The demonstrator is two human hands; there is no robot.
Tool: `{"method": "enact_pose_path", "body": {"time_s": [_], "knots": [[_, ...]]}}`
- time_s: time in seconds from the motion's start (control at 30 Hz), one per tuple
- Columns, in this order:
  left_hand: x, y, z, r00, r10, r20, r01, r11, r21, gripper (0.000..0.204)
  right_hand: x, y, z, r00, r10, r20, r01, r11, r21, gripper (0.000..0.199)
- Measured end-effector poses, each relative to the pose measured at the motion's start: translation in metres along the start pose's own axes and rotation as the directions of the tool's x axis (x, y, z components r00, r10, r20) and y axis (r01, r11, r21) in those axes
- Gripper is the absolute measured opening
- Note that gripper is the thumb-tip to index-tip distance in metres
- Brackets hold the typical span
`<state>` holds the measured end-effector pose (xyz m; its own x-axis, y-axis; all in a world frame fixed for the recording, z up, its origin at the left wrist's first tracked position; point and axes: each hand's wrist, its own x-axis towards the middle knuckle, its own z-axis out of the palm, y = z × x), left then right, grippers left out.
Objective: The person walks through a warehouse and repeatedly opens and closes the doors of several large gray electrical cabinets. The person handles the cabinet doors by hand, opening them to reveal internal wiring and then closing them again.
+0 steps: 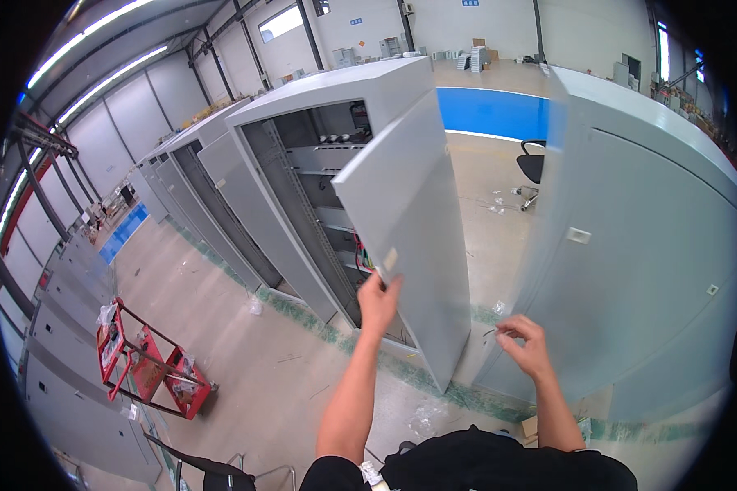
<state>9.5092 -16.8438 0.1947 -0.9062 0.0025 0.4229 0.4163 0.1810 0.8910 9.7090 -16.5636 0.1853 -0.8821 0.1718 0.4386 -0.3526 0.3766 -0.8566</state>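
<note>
Grey door [418, 213], left hand [378, 306] gripping its edge (forearm [348, 405] outstretched); right hand [526, 345] raised, curled, hold unclear.

The open cabinet door [422, 221] is plain pale grey with a cream latch plate [391, 260], matching the light grey cabinet frame [336, 88], while red and green show among the wires [362, 252] against the darker grey interior. The large cabinet [663, 245] on the right is uniformly pale grey with a white latch [579, 236]. Mottled green tape [393, 373] streaks the beige floor [282, 397], a solid blue floor area [493, 113] has a white edge, the trolley [192, 404] is bright red, and the swivel chair [531, 168] and the person's shirt [483, 466] are black.
</note>
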Motion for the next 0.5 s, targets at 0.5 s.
{"method": "enact_pose_path", "body": {"time_s": [0.5], "knots": [[-0.166, -0.018, -0.221, 0.943, -0.323, 0.074, 0.331, 0.911, -0.246, 0.020, 0.263, 0.068, 0.140, 0.950, 0.012, -0.313, 0.012, 0.997, 0.075, 0.058]]}}
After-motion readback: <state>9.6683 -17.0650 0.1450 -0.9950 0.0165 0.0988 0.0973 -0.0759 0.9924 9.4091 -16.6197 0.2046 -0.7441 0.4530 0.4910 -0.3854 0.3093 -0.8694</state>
